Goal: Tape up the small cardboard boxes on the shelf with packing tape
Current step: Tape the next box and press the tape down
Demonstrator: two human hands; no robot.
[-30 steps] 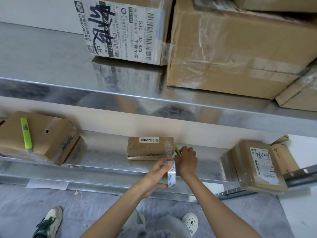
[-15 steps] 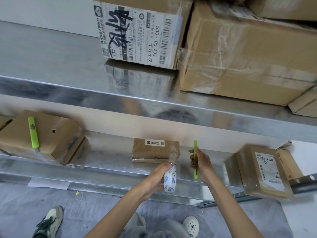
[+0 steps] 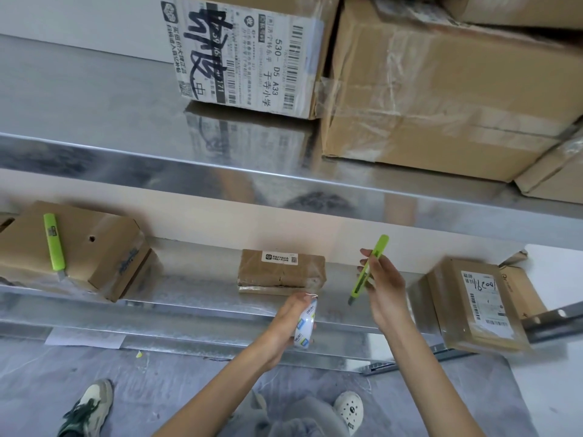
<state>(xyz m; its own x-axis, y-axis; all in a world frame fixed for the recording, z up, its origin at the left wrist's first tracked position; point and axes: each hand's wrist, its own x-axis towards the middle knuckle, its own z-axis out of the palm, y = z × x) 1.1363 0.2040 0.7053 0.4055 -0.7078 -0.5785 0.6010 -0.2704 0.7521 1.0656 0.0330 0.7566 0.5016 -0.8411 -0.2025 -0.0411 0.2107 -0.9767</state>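
1. Your left hand [image 3: 284, 323] grips the tape roll [image 3: 305, 326], fingers wrapped round it. It is held just off the near edge of the lower shelf [image 3: 189, 298], directly in front of the small centre box [image 3: 280, 269].
2. Your right hand [image 3: 383, 288] pinches the green cutter [image 3: 367, 269] between thumb and fingers, with the tip angled down toward the roll. The hand is clear of the box. I cannot tell if the blade is out, as the tip is too small to read.
3. The centre box lies flat mid-shelf, label up, and its faces look glossy with tape. Whether a strand joins it to the roll cannot be made out.
4. Other boxes: the left box [image 3: 82, 247] has a second green cutter [image 3: 53, 241] lying on top. The labelled right box [image 3: 473, 304] sits at the near right end of the shelf.
5. Risk: the cutter tip is near your left fingers. If you cut toward the roll, a slip would likely reach that hand, so cut away from it.
6. Risk: a loose tape end let go without tension may fold back onto itself or the roll and be hard to find again.
7. Risk: nothing pins the centre box. Pulling tape off it could drag it over the near edge.
8. Risk: the right box appears to overhang the near edge. A knock from your right elbow could tip it off.
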